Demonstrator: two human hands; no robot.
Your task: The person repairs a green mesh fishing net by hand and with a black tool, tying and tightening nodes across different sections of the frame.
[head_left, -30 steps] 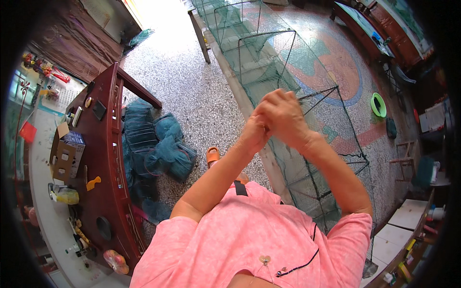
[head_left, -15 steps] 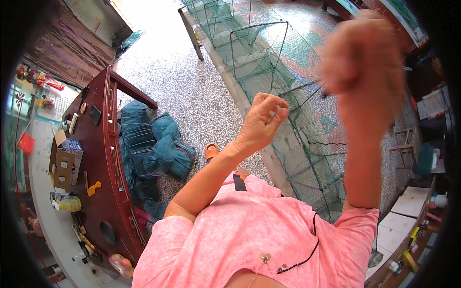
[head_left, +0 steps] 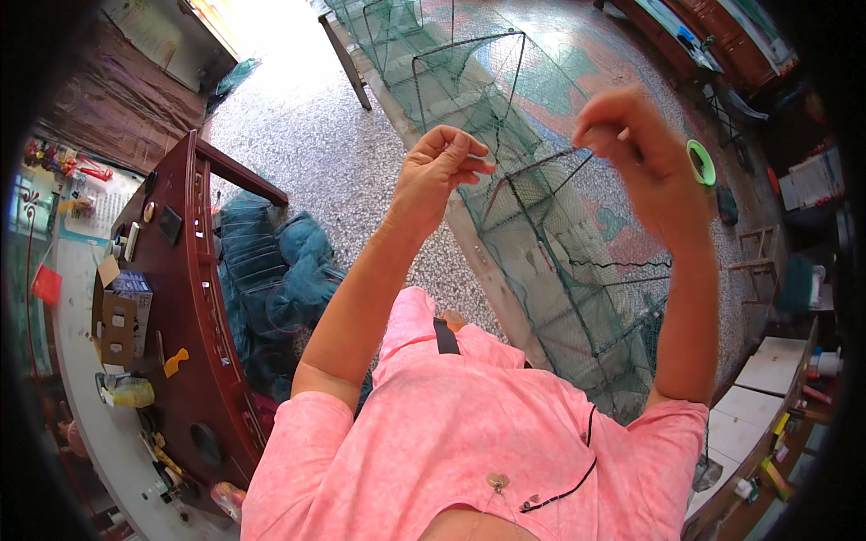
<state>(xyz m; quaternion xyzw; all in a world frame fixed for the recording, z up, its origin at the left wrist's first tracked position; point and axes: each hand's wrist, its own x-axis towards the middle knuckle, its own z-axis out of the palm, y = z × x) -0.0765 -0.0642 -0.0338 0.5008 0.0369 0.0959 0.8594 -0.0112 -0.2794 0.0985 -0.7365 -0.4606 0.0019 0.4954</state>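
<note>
A long green mesh net trap (head_left: pixel 550 270) with dark square frames stretches diagonally ahead of me, over a pale narrow board (head_left: pixel 483 261). My left hand (head_left: pixel 442 171) is raised above its left edge, thumb and fingers pinched together; whatever they hold is too fine to make out. Farther right, my right hand (head_left: pixel 645 167) is up over the mesh, its fingers curled in and slightly blurred. What it grips, if anything, is hidden. A dark frame bar (head_left: pixel 550 162) of the trap shows between the two hands.
Folded blue-green nets (head_left: pixel 271 257) lie on the speckled floor beside a dark red table (head_left: pixel 171 307) at left. On that table stands an open cardboard box (head_left: pixel 122 316). A green round basin (head_left: pixel 700 162) and a small wooden stool (head_left: pixel 756 248) are at right.
My left hand has moved up and to the left. The right hand has come down from its higher, blurred position, and the green basin now shows beside it.
</note>
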